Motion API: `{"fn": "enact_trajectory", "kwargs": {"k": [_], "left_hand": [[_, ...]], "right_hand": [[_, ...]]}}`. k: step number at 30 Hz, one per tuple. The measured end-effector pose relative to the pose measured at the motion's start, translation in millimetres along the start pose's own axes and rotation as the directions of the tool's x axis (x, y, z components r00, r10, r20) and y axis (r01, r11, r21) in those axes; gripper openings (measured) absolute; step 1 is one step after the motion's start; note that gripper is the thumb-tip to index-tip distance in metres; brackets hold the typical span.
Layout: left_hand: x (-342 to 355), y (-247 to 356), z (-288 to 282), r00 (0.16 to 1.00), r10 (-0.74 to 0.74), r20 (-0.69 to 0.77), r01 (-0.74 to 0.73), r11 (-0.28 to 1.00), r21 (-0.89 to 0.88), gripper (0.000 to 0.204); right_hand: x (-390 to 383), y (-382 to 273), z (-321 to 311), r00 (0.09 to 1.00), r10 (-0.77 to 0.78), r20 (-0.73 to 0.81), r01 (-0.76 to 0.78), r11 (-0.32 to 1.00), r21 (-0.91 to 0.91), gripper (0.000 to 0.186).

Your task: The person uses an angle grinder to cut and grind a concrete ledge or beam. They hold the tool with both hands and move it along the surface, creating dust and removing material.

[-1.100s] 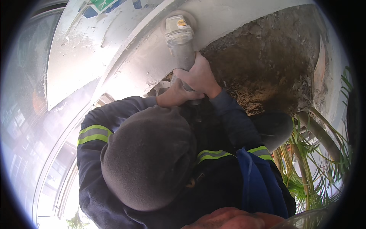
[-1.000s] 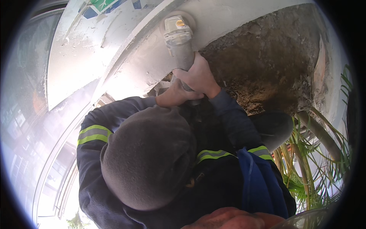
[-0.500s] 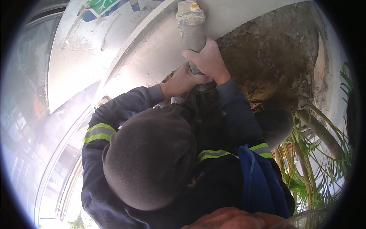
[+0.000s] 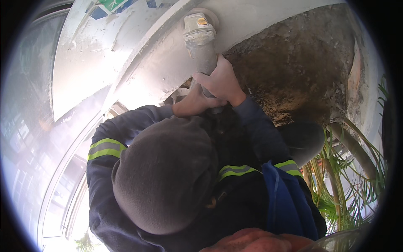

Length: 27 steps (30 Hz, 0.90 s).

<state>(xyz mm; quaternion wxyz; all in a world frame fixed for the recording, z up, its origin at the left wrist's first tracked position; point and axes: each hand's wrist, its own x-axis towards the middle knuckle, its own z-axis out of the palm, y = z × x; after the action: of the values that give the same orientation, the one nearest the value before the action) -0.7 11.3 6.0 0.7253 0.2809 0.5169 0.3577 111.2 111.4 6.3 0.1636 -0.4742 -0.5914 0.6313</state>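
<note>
- Grey power tool (image 4: pixel 203 54), far centre, angled up agst white curved wall (image 4: pixel 241 19); round disc (image 4: pixel 214 19) part-hidden behind pale head (image 4: pixel 199 29). Prob flat on wall, contact face not visible.
- R hand (image 4: pixel 222 82) wrapped round tool body; L hand (image 4: pixel 195 101) clamped round rear end, nearer. Pressed agst each other, both tight on tool.
- Judged mid-job: tool up at wall in both hands, not set down. Can't tell if running.
- Done, prob: fairly even pale surface around disc. Can't confirm how much by tool.
- Not done, far as visible: ragged edge (image 4: pixel 247 39) between wall and brown hollow (image 4: pixel 294 63), right of tool. Rough, apparently unfinished; hollow bare and lumpy too.
- Far left: scuffed white panel (image 4: pixel 90 63), streaked, w/ green + blue marks. Can't tell if part of same job.
- Near right: green plant (image 4: pixel 336 189), well apart from tool.
- No finish line visible, so % unknown.
</note>
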Motion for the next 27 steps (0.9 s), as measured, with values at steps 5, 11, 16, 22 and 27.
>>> {"fn": "enact_trajectory", "kwargs": {"k": [5,11,16,22,27], "left_hand": [[-10.4,-5.4,-2.7,0.996,-0.093,-0.016,0.094,0.993,0.066,0.073],[-13.9,-3.0,-2.8,0.996,-0.085,0.006,0.085,0.995,0.049,0.075],[-12.3,-4.7,-0.7,0.995,-0.100,-0.002,0.100,0.995,-0.019,0.075],[-0.5,8.7,3.6,0.996,-0.094,0.011,0.094,0.995,-0.015,0.068],[13.1,27.3,8.0,0.999,-0.040,0.012,0.041,0.996,-0.080,0.048]], "right_hand": [[-6.8,-11.2,2.1,0.999,0.031,0.032,-0.031,0.999,0.014,0.064],[-10.6,-5.9,5.6,0.998,0.021,0.062,-0.018,0.999,-0.050,0.063],[-8.0,-3.0,6.1,0.999,0.024,0.035,-0.023,1.000,-0.021,0.061],[-1.0,-6.5,-3.3,1.000,-0.007,-0.009,0.006,1.000,-0.020,0.059],[12.5,-8.6,-15.4,0.999,0.001,-0.036,0.000,1.000,0.021,0.058]]}}
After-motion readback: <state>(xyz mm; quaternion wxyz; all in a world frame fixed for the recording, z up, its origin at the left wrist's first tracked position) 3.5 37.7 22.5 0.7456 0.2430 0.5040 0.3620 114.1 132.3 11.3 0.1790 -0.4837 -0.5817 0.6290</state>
